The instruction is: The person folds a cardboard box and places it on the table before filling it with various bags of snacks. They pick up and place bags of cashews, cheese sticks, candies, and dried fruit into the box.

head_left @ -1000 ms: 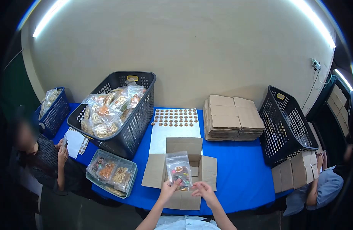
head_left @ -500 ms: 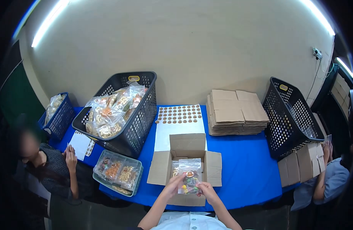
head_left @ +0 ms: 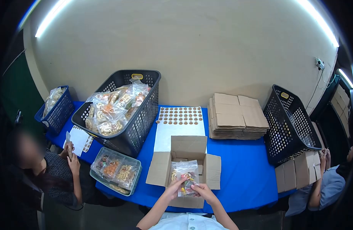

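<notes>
A clear zip bag (head_left: 191,168) with colourful pieces inside is held upright between my hands, above an open cardboard box (head_left: 188,143). My left hand (head_left: 174,188) grips the bag's left side, its thumb lying across the front over the round sticker. On the lower right edge of the bag, my right hand (head_left: 204,192) pinches the plastic. Behind the held bag, another bag with pale contents (head_left: 174,174) shows inside the box. The sticker is mostly hidden by my left thumb.
A sticker sheet (head_left: 179,130) lies behind the box. Flat cartons (head_left: 237,111) are stacked at right, near a black basket (head_left: 287,122). Left stand a basket of filled bags (head_left: 140,134), a clear tub (head_left: 136,180) and a blue basket (head_left: 59,115). Co-workers work at both sides.
My left thumb has moved across onto the bag's sticker, covering much of it. The left co-worker has raised a bag in their hands. The view has shifted slightly.
</notes>
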Motion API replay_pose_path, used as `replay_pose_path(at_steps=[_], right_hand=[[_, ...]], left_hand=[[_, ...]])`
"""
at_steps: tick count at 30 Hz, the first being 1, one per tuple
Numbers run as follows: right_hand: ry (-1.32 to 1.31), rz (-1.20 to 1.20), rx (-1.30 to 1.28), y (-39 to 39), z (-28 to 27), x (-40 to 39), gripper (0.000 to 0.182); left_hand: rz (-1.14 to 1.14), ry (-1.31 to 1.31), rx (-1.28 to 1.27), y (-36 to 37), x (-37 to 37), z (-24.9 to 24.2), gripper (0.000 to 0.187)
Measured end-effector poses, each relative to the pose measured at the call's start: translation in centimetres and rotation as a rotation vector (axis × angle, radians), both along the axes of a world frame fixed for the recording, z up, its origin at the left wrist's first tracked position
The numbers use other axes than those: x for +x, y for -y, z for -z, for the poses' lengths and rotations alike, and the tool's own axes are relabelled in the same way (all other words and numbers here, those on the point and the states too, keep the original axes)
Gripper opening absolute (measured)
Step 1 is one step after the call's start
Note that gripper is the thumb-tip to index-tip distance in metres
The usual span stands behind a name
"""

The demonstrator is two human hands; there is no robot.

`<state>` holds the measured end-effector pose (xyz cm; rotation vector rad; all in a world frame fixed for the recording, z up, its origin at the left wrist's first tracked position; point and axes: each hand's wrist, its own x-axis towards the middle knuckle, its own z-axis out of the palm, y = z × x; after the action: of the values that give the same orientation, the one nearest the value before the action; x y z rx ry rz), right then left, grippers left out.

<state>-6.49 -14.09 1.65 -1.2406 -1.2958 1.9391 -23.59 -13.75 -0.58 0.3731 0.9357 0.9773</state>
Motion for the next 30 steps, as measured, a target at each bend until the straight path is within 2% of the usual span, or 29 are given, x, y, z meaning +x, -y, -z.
replay_pose_path(at_steps=[1,5,8,11,12,15,16,19,20,23,26,28,30], right_hand=[[0.013,-0.015,0.014,-0.1,0.6,-0.3,0.031],[0.066,-0.019,0.099,-0.2,0.2,-0.9,0.031],[-0.030,0.126,0.150,-0.6,2.2,-0.2,0.030],[0.052,0.334,0.102,-1.1,2.0,1.5,0.027],[0.057,0.403,0.098,-1.4,2.6,2.4,0.024],[0.122,0.514,0.137,-1.8,2.4,4.9,0.021],[0.128,0.538,0.141,-1.9,2.4,5.7,0.021],[0.142,0.606,0.152,-2.1,2.5,7.4,0.019],[0.152,0.623,0.157,-2.1,2.3,7.7,0.017],[0.202,0.645,0.191,-2.3,3.6,7.6,0.016],[0.296,0.582,0.411,-3.3,7.0,6.1,0.019],[0.356,0.482,0.529,-3.5,3.6,3.0,0.022],[0.423,0.372,0.693,-4.7,4.7,0.8,0.029]], left_hand=[[-0.017,-0.071,0.021,0.0,0.0,0.2,0.030],[-0.122,-0.003,0.123,-0.6,-1.3,2.2,0.028],[-0.229,-0.001,0.173,-1.6,-1.3,1.8,0.027],[-0.225,-0.069,0.201,-3.5,-0.5,3.1,0.028],[-0.218,-0.134,0.187,-4.1,0.1,3.7,0.036],[0.149,-0.767,0.355,-5.6,0.7,8.7,0.050],[0.125,-1.228,0.569,-5.9,0.8,12.5,0.058],[0.254,-1.597,0.610,-4.4,1.8,8.9,0.059],[0.348,-1.560,0.466,-4.4,2.1,9.6,0.059],[0.419,-1.584,0.502,-4.6,1.6,8.6,0.060],[0.413,-1.558,0.533,-4.6,1.5,9.8,0.061],[0.410,-1.544,0.547,-4.6,1.4,10.1,0.062],[0.407,-1.536,0.562,-4.7,1.4,10.3,0.061]])
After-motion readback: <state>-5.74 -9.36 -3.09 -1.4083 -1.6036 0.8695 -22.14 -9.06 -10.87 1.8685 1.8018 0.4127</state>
